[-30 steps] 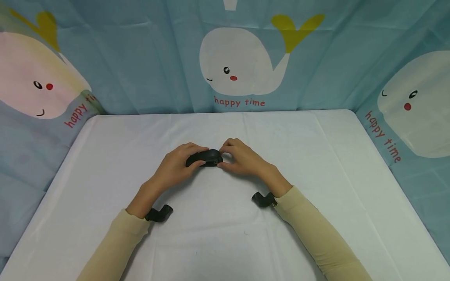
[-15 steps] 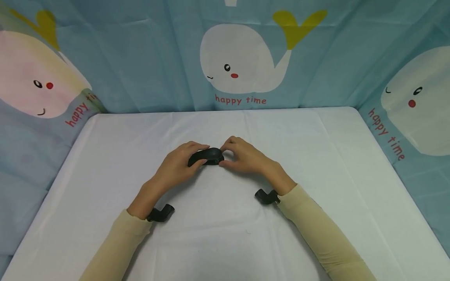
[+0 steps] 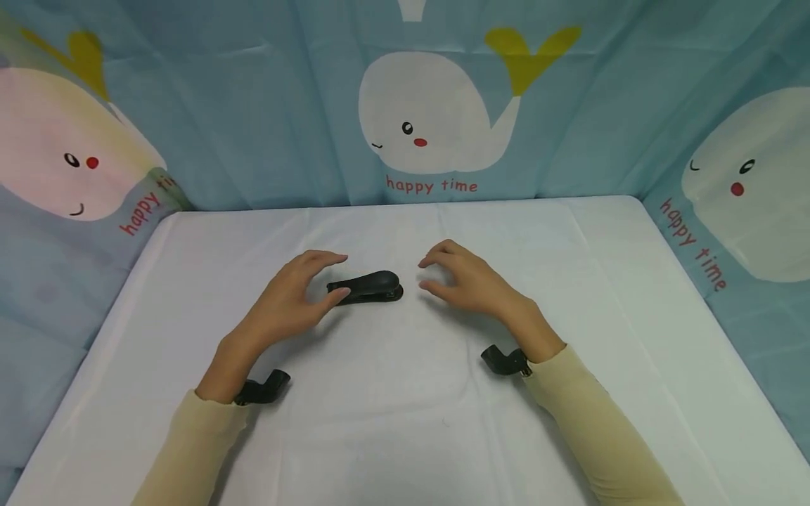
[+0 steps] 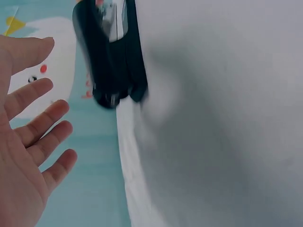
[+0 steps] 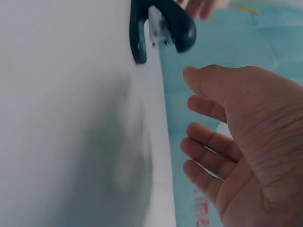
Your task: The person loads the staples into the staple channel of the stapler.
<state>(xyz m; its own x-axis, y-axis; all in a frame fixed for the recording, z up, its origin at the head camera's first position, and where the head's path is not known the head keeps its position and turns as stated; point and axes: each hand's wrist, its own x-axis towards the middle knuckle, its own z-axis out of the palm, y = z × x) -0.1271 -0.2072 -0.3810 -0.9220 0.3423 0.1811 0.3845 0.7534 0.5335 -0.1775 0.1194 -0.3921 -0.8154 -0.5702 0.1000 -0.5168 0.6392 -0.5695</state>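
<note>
A black stapler (image 3: 373,284) lies on the white-covered table, its rounded end pointing right. My left hand (image 3: 286,301) is spread beside the stapler's left end; in the head view the thumb overlaps that end. From the left wrist, a gap shows between the fingers of the left hand (image 4: 26,127) and the stapler (image 4: 102,56). To the right of the stapler hovers my right hand (image 3: 474,281), fingers loosely bent and holding nothing. In the right wrist view, the front of the stapler (image 5: 182,28) with its metal part sits beyond the thumb of the right hand (image 5: 246,132).
White cloth covers the table (image 3: 380,436). Behind it and at both sides hangs a blue curtain (image 3: 272,126) with whale prints. Black angled mounts, a left one (image 3: 264,388) and a right one (image 3: 505,360), stick out inward from the wrists.
Both hands have let go of the stapler and drawn apart, the left hand moving left and the right hand moving right. The stapler stays on the table, now more exposed.
</note>
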